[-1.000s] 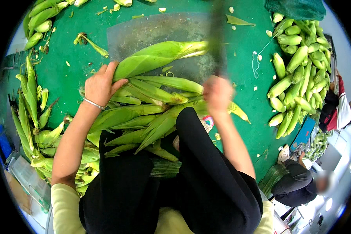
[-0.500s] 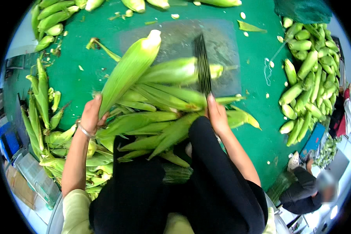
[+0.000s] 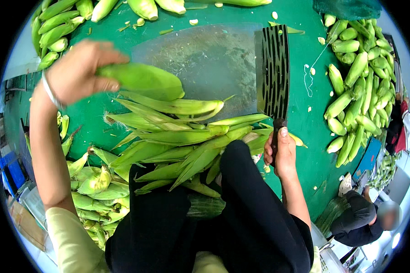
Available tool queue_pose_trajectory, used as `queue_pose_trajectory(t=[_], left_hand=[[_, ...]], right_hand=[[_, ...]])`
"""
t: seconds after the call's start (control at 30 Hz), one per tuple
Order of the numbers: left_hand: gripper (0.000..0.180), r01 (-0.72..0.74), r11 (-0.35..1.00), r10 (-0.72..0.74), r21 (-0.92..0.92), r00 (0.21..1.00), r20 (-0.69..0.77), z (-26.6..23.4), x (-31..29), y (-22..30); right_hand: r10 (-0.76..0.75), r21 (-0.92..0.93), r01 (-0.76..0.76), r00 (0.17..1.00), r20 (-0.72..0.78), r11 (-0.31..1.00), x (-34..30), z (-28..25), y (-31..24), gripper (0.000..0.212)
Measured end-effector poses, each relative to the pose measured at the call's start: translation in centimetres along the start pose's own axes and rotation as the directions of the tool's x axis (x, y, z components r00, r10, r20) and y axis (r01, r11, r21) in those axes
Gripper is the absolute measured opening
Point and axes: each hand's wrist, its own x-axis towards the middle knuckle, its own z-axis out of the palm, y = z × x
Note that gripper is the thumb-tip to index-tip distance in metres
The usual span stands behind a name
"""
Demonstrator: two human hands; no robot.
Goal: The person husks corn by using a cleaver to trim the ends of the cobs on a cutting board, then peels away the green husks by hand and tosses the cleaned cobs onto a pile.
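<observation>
My left hand [image 3: 79, 73], blurred by motion, is raised at the left of the grey cutting board [image 3: 205, 59]. Between its thumb and fingers is the end of a broad green corn husk [image 3: 143, 81], also smeared. My right hand [image 3: 282, 152] is closed round the dark handle of a cleaver [image 3: 273, 73]. Its wide blade, patterned in black, stands over the board's right edge, touching no corn. A heap of loose green husks [image 3: 182, 136] lies between my hands, in front of my knees.
Ears of corn [image 3: 61, 22] lie at the far left, and a large pile of ears [image 3: 357, 91] is on the right. More husks [image 3: 100, 195] are heaped by my left side. A person [image 3: 364, 214] sits at the lower right. Scraps dot the green surface [image 3: 305, 136].
The trimmed ear in my left hand and the ear under the cleaver are no longer there. My left hand has moved up and left. The cleaver has swung right, off the corn.
</observation>
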Motion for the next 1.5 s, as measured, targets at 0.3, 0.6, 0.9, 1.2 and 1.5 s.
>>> queue_pose_trajectory(t=[0.3, 0.6, 0.9, 1.2, 1.5], left_hand=[[0.099, 0.498, 0.867, -0.496, -0.027, 0.855, -0.150, 15.8, 18.5, 7.1], [0.086, 0.278, 0.931, -0.277, -0.236, 0.960, 0.039, 16.4, 9.0, 4.6], [0.082, 0.254, 0.934, -0.249, -0.250, 0.967, 0.052, 16.4, 8.7, 3.7], [0.074, 0.359, 0.634, -0.284, -0.685, 0.932, 0.225, 17.6, 7.9, 1.1], [0.059, -0.201, -0.264, -0.558, -0.943, 0.830, -0.021, 9.6, 5.9, -5.1]], right_hand=[[0.041, 0.033, -0.040, 0.999, -0.029, 0.999, 1.8, 0.9, 3.1, 0.046], [-0.294, -0.418, 0.269, 0.956, 0.006, 0.868, 4.3, -0.7, 3.7, 0.038], [-0.408, -0.160, 0.400, 0.913, -0.017, 0.903, 4.4, 2.7, 1.4, 0.045], [0.029, -0.193, -0.017, 0.998, 0.064, 0.981, 8.7, 1.9, 5.1, 0.058], [-0.035, -0.106, 0.028, 0.998, -0.060, 0.994, 5.2, -0.4, 5.4, 0.044]])
